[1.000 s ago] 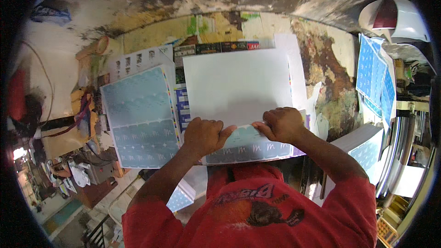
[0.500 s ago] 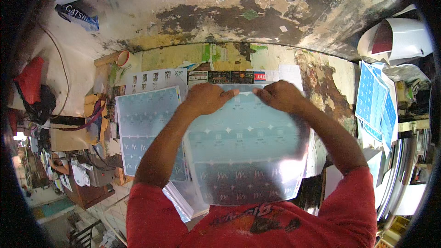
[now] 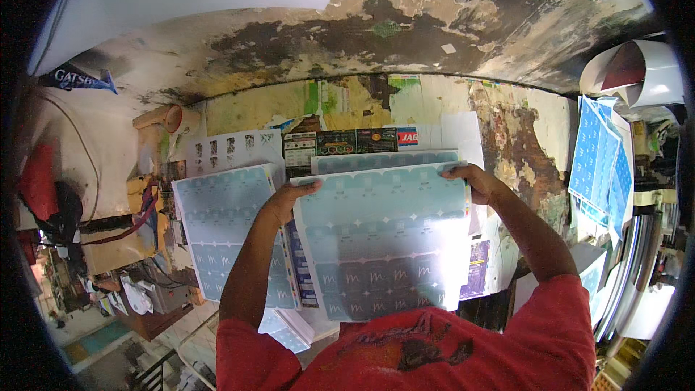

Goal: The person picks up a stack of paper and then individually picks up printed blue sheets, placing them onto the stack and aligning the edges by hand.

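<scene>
A large printed sheet (image 3: 380, 235), pale blue-green with rows of white script marks, is in front of my chest. My left hand (image 3: 281, 201) pinches its upper left corner, thumb on top. At the upper right corner my right hand (image 3: 481, 182) grips it the same way. Fingers of both hands are partly hidden under the sheet, so whether it is one sheet or several I cannot tell. Behind its far edge shows a strip of similar printed sheets (image 3: 384, 161). To the left lies a stack of like sheets (image 3: 226, 221), close to my left forearm.
Dark printed cards (image 3: 355, 140) lie along the back of the worktable. A worn, stained wall (image 3: 304, 43) rises behind. Bright blue printed sheets (image 3: 597, 163) hang or lie at the right, below a white roll (image 3: 644, 72). A brown tape roll (image 3: 170, 119) sits at the back left.
My hands have spread from the middle of the far edge to the two upper corners and come nearer to me. The sheet has shifted toward my chest, exposing the strip of sheets behind.
</scene>
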